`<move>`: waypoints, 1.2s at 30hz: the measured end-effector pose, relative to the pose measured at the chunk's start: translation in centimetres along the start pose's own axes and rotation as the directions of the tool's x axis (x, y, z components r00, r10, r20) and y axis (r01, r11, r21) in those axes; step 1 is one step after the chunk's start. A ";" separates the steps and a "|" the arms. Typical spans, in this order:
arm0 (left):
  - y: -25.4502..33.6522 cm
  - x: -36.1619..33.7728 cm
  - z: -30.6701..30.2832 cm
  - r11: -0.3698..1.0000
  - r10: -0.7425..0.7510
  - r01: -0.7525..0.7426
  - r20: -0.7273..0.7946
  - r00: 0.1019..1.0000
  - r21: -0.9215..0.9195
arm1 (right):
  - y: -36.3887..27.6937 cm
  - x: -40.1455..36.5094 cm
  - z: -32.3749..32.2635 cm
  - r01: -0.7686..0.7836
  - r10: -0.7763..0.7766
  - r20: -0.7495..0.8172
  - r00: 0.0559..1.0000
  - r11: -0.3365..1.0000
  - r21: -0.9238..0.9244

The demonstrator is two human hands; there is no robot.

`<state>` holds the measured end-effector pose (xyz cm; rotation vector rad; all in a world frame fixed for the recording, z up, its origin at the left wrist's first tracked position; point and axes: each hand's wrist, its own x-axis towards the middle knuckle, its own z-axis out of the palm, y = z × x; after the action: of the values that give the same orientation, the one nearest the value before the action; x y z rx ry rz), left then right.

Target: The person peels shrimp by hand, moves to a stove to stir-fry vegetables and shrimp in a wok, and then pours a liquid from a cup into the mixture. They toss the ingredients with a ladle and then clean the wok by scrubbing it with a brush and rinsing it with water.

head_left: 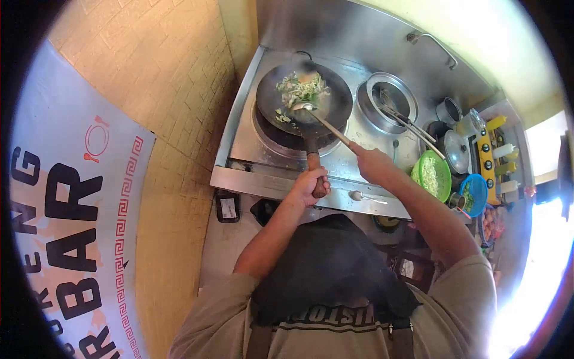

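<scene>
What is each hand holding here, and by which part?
The left hand grips the wok by its handle; the right hand holds the ladle by the end of its handle.

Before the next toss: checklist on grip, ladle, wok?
1. Left hand closed on wok handle: ok.
2. Right hand closed on ladle shaft end: ok.
3. Ladle bowl inside wok, at the greens: ok.
4. Greens all within the wok rim: ok.
5. Wok seated level on burner ring: cannot tell.
6. Green bowl clear of right forearm: cannot tell.
</scene>
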<state>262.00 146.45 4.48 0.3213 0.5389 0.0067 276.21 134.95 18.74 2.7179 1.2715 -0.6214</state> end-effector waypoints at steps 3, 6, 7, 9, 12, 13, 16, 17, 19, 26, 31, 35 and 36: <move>-0.4 -2.4 2.9 0.998 -0.026 0.026 -0.013 1.000 -0.050 | 0.8 -1.1 -1.1 0.016 -0.024 -0.074 0.997 0.994 -0.104; -1.1 -3.2 3.3 0.999 -0.028 0.028 0.010 1.000 -0.036 | 1.5 -1.1 -3.4 0.035 -0.054 -0.129 0.990 0.989 -0.143; -0.9 -2.9 2.7 0.999 -0.021 0.022 0.033 0.999 -0.032 | 2.4 -1.5 -4.3 0.059 -0.083 -0.141 0.987 0.984 -0.170; -0.7 -2.0 1.3 0.999 -0.017 0.020 0.064 0.998 -0.044 | 3.6 -3.5 -5.9 0.084 -0.122 -0.150 0.981 0.968 -0.237; 0.2 -1.6 1.6 0.998 -0.024 0.024 0.006 1.000 -0.061 | 3.8 -5.7 -7.7 0.082 -0.135 -0.132 0.982 0.937 -0.341; 0.6 -1.6 1.7 0.998 -0.004 0.005 0.010 1.000 -0.057 | 3.5 -5.9 -7.5 0.046 -0.094 -0.123 0.988 0.935 -0.351; 0.0 -1.8 1.5 0.999 0.012 -0.012 0.002 1.000 -0.045 | 4.4 -2.7 -3.2 -0.035 0.006 -0.137 0.991 0.977 -0.209; -0.2 -1.5 1.0 0.999 0.012 -0.013 -0.014 1.000 -0.043 | 4.6 -0.9 -1.9 -0.037 0.019 -0.165 0.986 0.994 -0.104; 0.4 -1.1 0.4 0.999 0.016 -0.016 -0.008 1.000 -0.038 | 5.4 2.0 0.2 0.041 -0.011 -0.291 0.957 0.995 0.096; 0.3 -1.0 -0.8 0.999 0.008 -0.007 0.021 1.000 -0.032 | 4.6 7.3 2.0 -0.022 0.220 -0.211 0.952 0.740 0.672; 0.7 -1.2 -0.8 0.999 -0.001 0.002 0.025 1.000 -0.052 | 5.7 3.4 -2.9 -0.234 0.075 0.221 0.972 0.362 0.902; 0.9 -1.3 0.0 0.996 -0.017 0.020 0.033 0.999 -0.091 | 7.1 -2.3 -5.1 0.054 -0.028 -0.056 0.998 0.845 0.532; 0.9 -1.3 0.2 0.995 -0.023 0.027 0.044 0.999 -0.100 | 7.5 -3.3 -4.5 0.243 -0.176 -0.220 0.959 0.911 0.332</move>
<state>261.02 147.16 5.61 0.2163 0.4987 0.0027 281.42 128.78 23.42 3.0127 1.6629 -0.6917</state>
